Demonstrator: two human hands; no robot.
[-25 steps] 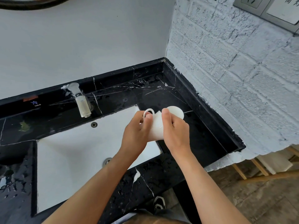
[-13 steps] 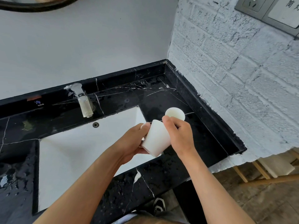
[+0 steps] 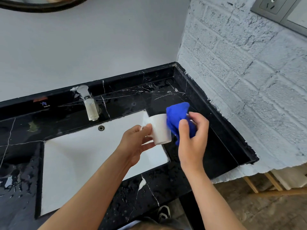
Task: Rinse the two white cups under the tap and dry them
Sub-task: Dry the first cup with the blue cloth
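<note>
My left hand (image 3: 135, 143) grips a white cup (image 3: 159, 129) by its handle, holding it above the right end of the white sink basin (image 3: 79, 156). My right hand (image 3: 193, 138) clutches a bunched blue cloth (image 3: 178, 120) that presses against the cup's right side near its mouth. A small white patch behind the cloth and my right fingers may be the second cup; it is mostly hidden. The chrome tap (image 3: 88, 103) stands at the back of the basin, with no water visibly running.
The black marble counter (image 3: 207, 146) is wet with droplets and runs into a corner with a raised black edge. A white painted brick wall (image 3: 249, 80) closes the right side. A wooden rack (image 3: 274, 185) stands on the floor below right.
The blue cloth has appeared in my right hand, which earlier held the cup bare. The cup has turned, and my left hand now holds it by the handle.
</note>
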